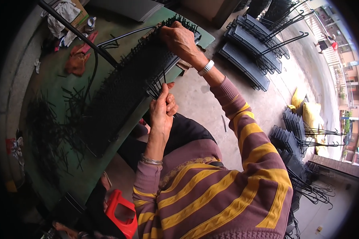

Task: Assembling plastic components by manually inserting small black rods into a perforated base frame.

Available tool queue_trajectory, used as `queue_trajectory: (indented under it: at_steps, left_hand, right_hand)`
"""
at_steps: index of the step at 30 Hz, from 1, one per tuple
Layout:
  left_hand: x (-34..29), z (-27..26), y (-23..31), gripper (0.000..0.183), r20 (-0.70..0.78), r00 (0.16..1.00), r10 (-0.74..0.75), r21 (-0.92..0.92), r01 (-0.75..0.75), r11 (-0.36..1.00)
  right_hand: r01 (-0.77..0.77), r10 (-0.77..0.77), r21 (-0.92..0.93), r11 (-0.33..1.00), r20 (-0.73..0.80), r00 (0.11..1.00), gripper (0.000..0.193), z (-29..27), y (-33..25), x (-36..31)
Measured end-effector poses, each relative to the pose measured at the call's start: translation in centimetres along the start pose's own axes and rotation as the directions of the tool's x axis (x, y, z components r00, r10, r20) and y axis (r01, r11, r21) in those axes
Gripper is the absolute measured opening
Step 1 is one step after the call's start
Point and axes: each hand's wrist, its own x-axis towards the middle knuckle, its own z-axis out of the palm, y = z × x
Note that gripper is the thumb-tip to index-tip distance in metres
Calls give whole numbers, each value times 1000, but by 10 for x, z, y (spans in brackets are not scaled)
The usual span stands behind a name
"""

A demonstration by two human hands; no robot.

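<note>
A long black mesh panel [119, 95] lies across the green table, with many short black pieces bristling along its far end and left edge. Several thin black rods [154, 88] stick up from my left hand [162, 105], which is closed around them beside the panel's right edge. Over the panel's far end, my right hand [181, 42] is bent down with its fingers curled together. Its fingertips are hidden, so what it pinches among the black pieces [187, 24] cannot be made out.
The green table [73, 179] also bears a heap of loose black rods [44, 135], a reddish-brown cloth [76, 59] and a dark angled bar [87, 42]. Black mesh racks [247, 51] with long hooks stand on the floor at right, near yellow sacks [311, 113]. A red plastic stool [119, 215] sits below.
</note>
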Motion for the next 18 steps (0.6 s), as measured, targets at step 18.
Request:
queue_trajectory:
  at_steps: [18]
  left_hand:
    - [4,9,5,31,-40,999,-19,-42,18,999]
  right_hand:
    - [21,-22,-5,1000,-40,999,9,-3,-4,-2]
